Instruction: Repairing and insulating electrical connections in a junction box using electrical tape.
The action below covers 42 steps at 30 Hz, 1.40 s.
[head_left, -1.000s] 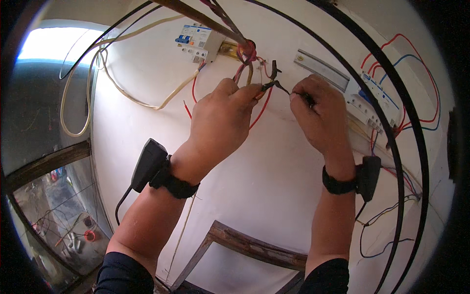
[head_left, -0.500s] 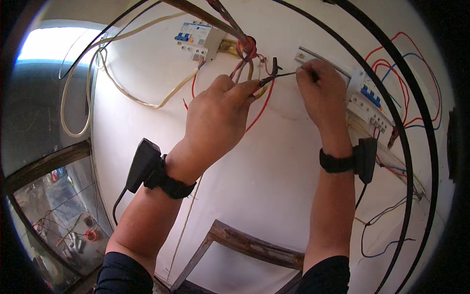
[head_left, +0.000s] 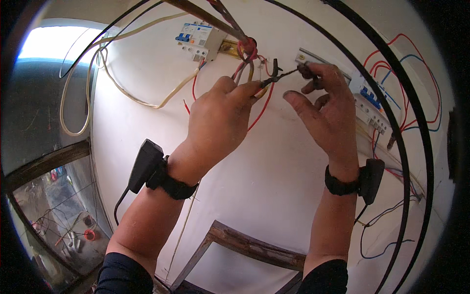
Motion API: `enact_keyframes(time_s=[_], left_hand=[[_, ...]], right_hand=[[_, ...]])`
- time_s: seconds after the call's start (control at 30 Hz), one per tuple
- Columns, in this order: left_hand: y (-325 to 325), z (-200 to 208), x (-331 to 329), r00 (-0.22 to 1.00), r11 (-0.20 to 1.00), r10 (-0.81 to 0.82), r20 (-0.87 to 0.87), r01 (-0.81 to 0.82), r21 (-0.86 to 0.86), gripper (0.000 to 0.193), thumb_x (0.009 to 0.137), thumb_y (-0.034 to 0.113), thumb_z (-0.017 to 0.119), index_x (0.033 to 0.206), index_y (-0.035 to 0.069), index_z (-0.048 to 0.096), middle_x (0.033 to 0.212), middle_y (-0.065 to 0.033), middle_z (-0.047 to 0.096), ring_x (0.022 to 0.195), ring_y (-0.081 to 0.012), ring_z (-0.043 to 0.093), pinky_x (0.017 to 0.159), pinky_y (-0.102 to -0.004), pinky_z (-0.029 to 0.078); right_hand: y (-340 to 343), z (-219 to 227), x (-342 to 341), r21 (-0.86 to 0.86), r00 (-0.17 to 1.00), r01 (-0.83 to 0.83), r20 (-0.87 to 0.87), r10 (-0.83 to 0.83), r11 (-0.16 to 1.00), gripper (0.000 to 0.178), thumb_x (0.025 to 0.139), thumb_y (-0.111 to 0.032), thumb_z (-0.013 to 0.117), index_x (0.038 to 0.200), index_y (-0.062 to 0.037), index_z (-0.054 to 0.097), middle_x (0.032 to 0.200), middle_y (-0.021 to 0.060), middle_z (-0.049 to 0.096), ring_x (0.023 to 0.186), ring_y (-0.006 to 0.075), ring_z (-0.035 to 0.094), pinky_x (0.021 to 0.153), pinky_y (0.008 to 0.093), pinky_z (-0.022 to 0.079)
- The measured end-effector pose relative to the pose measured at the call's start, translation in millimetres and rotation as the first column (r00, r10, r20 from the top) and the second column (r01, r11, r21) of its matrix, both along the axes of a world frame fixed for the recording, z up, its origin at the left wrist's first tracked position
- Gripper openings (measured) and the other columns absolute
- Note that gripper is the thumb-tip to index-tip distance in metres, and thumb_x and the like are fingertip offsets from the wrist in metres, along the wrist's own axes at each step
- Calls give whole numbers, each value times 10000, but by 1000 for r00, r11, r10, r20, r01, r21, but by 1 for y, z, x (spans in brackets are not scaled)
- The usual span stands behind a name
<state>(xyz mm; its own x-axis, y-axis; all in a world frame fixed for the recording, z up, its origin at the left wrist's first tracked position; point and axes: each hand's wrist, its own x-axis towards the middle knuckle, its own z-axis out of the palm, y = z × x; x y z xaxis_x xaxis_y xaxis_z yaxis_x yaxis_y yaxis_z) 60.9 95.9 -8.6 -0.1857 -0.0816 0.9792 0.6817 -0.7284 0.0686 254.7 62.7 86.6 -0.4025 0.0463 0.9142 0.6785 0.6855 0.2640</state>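
Observation:
My left hand (head_left: 218,110) is closed in a pinch round a wire joint wrapped in black tape (head_left: 269,82), beside the bundle of red and yellowish wires. A thin dark strip of the tape runs from the joint up to the right. At its end a small dark lump, seemingly the rest of the tape, rests against the curled fingers of my right hand (head_left: 330,100). The right thumb stands apart from those fingers. A short black stub (head_left: 275,66) sticks up by the joint. Both wrists carry black strapped-on boxes.
A white circuit breaker (head_left: 199,39) sits at upper left, another breaker (head_left: 369,98) on a metal rail (head_left: 313,58) at right. Thick black cables (head_left: 406,161) arc down the right side. A cream cable (head_left: 132,99) loops at left. Below is a wooden frame (head_left: 254,245).
My right hand has shifted slightly right and down and turned, its thumb lifting away from the fingers. The dark lump now shows at the fingertips. My left hand keeps its grip, almost still.

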Motion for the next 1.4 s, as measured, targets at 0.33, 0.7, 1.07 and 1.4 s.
enact_keyframes(time_s=[0.33,0.7,1.07,1.4], left_hand=[[-7,0,-3,999,997,39,-36,-41,-65,215,931,70,688,1140,99,732,897,-145,647,737,-348,674,628,-433,544],[-5,2,-6,995,997,77,-68,-79,-23,226,907,57,700,1117,131,741,868,-134,647,736,-336,678,617,-433,550],[-3,3,-6,998,997,44,-49,-46,-57,231,909,44,695,1114,137,748,894,-145,654,756,-340,682,627,-433,547],[-4,3,-3,998,998,45,-54,-47,-52,205,925,49,690,1114,109,741,891,-140,643,747,-333,675,634,-423,543]], right_hand=[[19,15,-29,-147,964,-232,93,247,961,272,901,-185,758,1120,-37,697,929,136,718,781,281,706,719,382,566],[22,6,-19,-138,994,-43,97,57,990,113,962,-41,681,1061,13,682,882,44,705,719,103,674,672,252,567],[11,-18,-22,-433,916,-389,-273,293,813,122,964,-86,691,1057,-8,675,873,61,715,700,128,697,644,264,579],[8,4,-18,-407,889,-440,-326,323,800,159,952,-113,705,1059,2,679,848,72,707,691,146,678,628,265,543]])
